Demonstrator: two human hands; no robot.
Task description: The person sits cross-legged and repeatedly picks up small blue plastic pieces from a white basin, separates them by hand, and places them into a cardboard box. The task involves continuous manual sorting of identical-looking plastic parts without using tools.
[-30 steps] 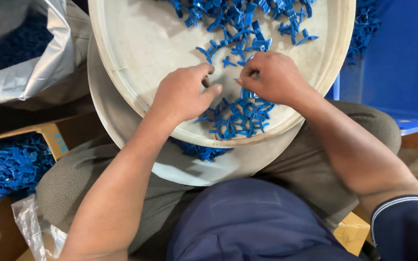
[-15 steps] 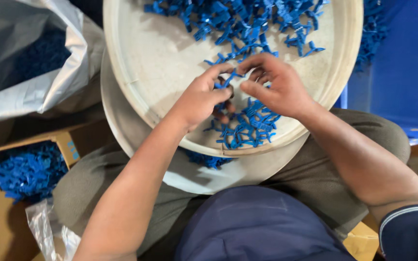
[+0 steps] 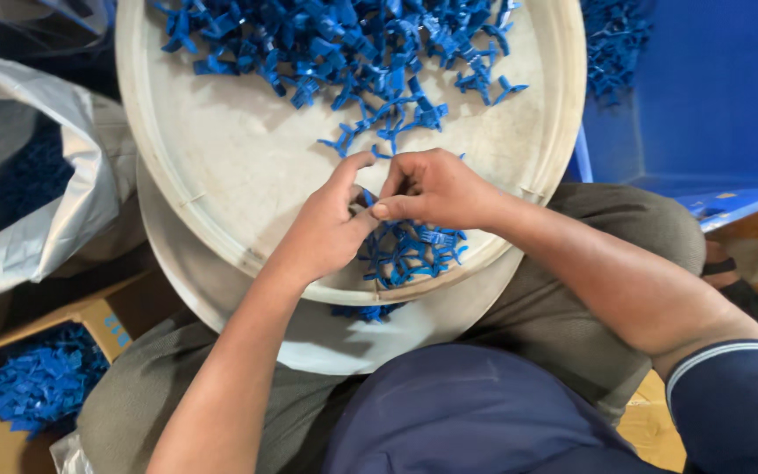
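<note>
Both hands meet over the near part of a round cream tray [image 3: 221,175] resting on the person's lap; the left hand [image 3: 326,230] and right hand [image 3: 436,189] press fingertips together, pinched narrow on a small blue plastic part [image 3: 367,198] that is mostly hidden between them; a small heap of blue parts [image 3: 414,250] lies just near of the hands, under the right wrist; a larger scatter of blue pieces [image 3: 335,44] covers the tray's far side; a grey bag [image 3: 19,202] sits left, a blue bin [image 3: 712,96] right.

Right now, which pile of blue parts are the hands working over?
The small pile at the tray's near rim, under both hands; the big pile lies at the far side.
</note>
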